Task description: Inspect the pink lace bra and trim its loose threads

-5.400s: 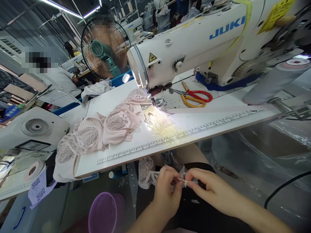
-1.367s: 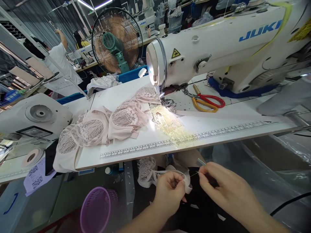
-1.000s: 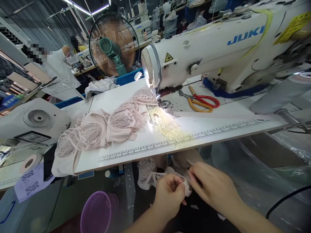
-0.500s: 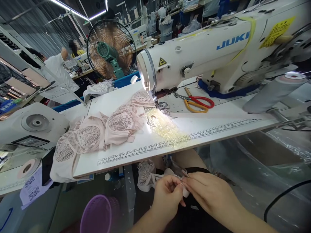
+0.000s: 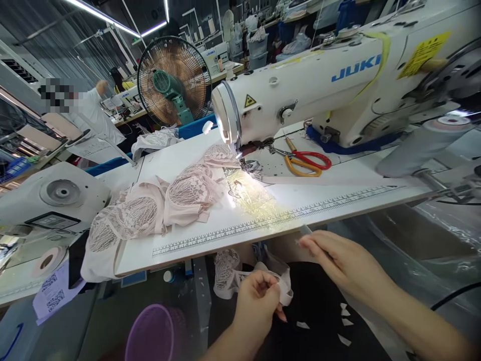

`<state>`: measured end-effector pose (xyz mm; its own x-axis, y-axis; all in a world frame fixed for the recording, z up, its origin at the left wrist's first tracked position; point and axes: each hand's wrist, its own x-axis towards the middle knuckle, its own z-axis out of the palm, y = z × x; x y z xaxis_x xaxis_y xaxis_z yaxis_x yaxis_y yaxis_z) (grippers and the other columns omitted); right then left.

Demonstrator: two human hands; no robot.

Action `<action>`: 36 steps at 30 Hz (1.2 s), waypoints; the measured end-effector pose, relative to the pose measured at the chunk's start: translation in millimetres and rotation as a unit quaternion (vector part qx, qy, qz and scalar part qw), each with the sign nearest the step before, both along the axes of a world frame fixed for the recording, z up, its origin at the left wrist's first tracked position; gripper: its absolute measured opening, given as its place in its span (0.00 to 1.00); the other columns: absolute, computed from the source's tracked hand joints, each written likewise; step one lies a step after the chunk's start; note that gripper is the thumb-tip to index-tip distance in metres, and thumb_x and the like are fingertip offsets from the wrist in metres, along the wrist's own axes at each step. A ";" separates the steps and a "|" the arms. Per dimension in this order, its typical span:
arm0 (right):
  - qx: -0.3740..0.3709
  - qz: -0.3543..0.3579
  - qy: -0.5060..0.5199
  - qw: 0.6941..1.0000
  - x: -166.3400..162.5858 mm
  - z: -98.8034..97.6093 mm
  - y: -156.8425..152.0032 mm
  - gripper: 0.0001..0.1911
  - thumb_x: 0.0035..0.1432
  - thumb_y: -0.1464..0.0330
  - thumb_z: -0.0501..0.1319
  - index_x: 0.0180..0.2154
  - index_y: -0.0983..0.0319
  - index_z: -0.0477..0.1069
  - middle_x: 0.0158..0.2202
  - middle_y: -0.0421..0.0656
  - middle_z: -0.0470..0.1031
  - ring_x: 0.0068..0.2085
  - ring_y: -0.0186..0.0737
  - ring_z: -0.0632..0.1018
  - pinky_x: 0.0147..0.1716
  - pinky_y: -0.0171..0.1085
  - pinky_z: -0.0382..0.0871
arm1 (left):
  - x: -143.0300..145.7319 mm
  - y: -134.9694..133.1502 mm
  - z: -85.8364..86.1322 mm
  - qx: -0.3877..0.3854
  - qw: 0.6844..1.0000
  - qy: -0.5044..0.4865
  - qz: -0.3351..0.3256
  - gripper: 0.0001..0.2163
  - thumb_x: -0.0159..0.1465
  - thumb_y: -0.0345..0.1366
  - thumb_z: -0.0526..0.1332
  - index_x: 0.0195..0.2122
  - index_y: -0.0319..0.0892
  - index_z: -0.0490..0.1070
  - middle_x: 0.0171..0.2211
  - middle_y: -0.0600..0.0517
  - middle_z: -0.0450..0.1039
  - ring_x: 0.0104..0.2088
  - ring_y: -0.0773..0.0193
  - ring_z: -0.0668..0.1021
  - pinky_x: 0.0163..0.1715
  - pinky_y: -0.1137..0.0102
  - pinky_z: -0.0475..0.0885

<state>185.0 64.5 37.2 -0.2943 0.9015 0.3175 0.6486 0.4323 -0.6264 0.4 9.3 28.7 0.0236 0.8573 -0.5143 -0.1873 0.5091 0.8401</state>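
Note:
Over my lap, my left hand (image 5: 259, 298) is closed in a pinch on a pale pink bra (image 5: 227, 273). Its lace cup hangs to the left of the hand, and a pale band curls out on the right. My right hand (image 5: 338, 253) is apart from it, just below the table's front edge. Its thumb and fingers are pressed together, and a thin greyish tip shows above the fingertips, too small to name. On the table, a joined row of pale pink lace bra pieces (image 5: 141, 213) runs up to the needle area of the sewing machine (image 5: 300, 85).
Red- and yellow-handled scissors (image 5: 308, 161) lie by the machine bed. A printed ruler (image 5: 225, 232) follows the table's front edge. Below stands a purple basket (image 5: 150, 333). Small white scraps (image 5: 343, 340) lie on my dark lap. A fan (image 5: 175, 82) and a person (image 5: 99, 115) are beyond the table.
My right hand has moved away from my left hand, up and to the right toward the table edge. My left hand stays on the bra. More of the bra's band and the scraps now show.

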 end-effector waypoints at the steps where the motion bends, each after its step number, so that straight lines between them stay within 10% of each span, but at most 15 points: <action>1: 0.004 0.017 0.008 1.000 0.7 1.5 8.5 0.14 0.63 0.67 0.46 0.35 0.60 0.69 0.28 0.42 0.72 0.29 0.38 0.74 0.27 0.35 0.67 | -0.3 0.1 3.0 0.003 1.000 0.001 -0.001 0.15 0.43 0.43 0.67 0.22 0.39 0.64 0.12 0.60 0.61 0.13 0.75 0.63 0.12 0.77 0.65; 9: -0.174 -0.012 -0.192 0.966 -16.2 37.9 73.0 0.29 0.59 0.74 0.49 0.62 0.62 0.49 0.23 0.37 0.74 0.19 0.35 0.73 0.22 0.31 0.66 | -4.7 -3.6 -0.7 0.038 0.999 -0.013 0.009 0.18 0.44 0.45 0.69 0.23 0.39 0.64 0.14 0.60 0.61 0.13 0.75 0.63 0.13 0.78 0.64; 15: -0.077 -0.102 -0.354 0.927 -16.0 38.9 86.8 0.15 0.60 0.66 0.53 0.41 0.70 0.69 0.13 0.44 0.64 0.19 0.51 0.71 0.17 0.37 0.50 | -5.3 -5.1 -15.0 0.019 0.998 -0.048 0.021 0.21 0.42 0.49 0.70 0.23 0.39 0.64 0.11 0.59 0.60 0.12 0.75 0.61 0.11 0.78 0.63; 19: -0.012 -0.145 -0.387 0.911 1.6 40.7 80.9 0.23 0.61 0.58 0.52 0.49 0.68 0.65 0.23 0.51 0.71 0.22 0.50 0.72 0.17 0.36 0.46 | -5.4 -3.7 -16.6 0.031 0.997 -0.060 0.022 0.22 0.41 0.51 0.70 0.24 0.38 0.65 0.11 0.59 0.60 0.13 0.74 0.62 0.12 0.78 0.63; 23: 0.057 -0.126 -0.246 0.959 3.4 41.7 42.5 0.16 0.62 0.61 0.47 0.32 0.62 0.67 0.24 0.46 0.69 0.21 0.41 0.70 0.17 0.35 0.51 | -4.0 -2.3 -11.5 0.044 0.997 -0.063 0.025 0.23 0.42 0.53 0.70 0.24 0.38 0.66 0.14 0.58 0.62 0.15 0.74 0.64 0.14 0.76 0.66; 25: -0.023 0.011 -0.107 0.994 -8.1 33.3 12.6 0.12 0.60 0.59 0.53 0.29 0.59 0.65 0.24 0.40 0.69 0.23 0.38 0.70 0.19 0.34 0.60 | -3.1 -1.7 -5.5 0.048 0.997 -0.061 0.024 0.22 0.43 0.52 0.70 0.25 0.38 0.66 0.16 0.57 0.64 0.16 0.73 0.65 0.17 0.75 0.67; 28: -0.134 0.143 -0.058 0.979 -30.1 11.6 -26.8 0.13 0.46 0.67 0.69 0.29 0.59 0.65 0.29 0.38 0.71 0.30 0.40 0.73 0.27 0.35 0.67 | -2.8 -1.1 3.2 0.059 0.997 -0.048 0.001 0.18 0.47 0.47 0.69 0.25 0.37 0.67 0.20 0.55 0.66 0.19 0.72 0.68 0.22 0.74 0.68; 32: -0.208 0.108 0.028 0.972 -39.2 -9.8 -45.1 0.01 0.57 0.70 0.57 0.32 0.59 0.67 0.30 0.41 0.72 0.31 0.41 0.74 0.30 0.37 0.69 | -4.9 -1.8 6.0 0.104 0.994 -0.016 -0.033 0.12 0.53 0.42 0.64 0.26 0.36 0.70 0.25 0.51 0.68 0.27 0.68 0.71 0.29 0.73 0.68; 36: -0.305 0.132 0.136 0.933 -28.4 -7.2 -42.5 0.11 0.61 0.63 0.51 0.36 0.58 0.69 0.34 0.42 0.74 0.36 0.41 0.76 0.34 0.35 0.71 | -5.3 -5.4 1.4 0.145 0.989 0.009 -0.025 0.07 0.54 0.37 0.62 0.29 0.39 0.66 0.28 0.51 0.65 0.28 0.67 0.71 0.31 0.71 0.70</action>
<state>156.6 22.0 30.0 -0.5150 0.8463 -0.1364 0.3519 0.0637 -0.9339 -4.9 3.9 30.1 0.0636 0.9667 -0.2480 -0.1512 0.2550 0.9550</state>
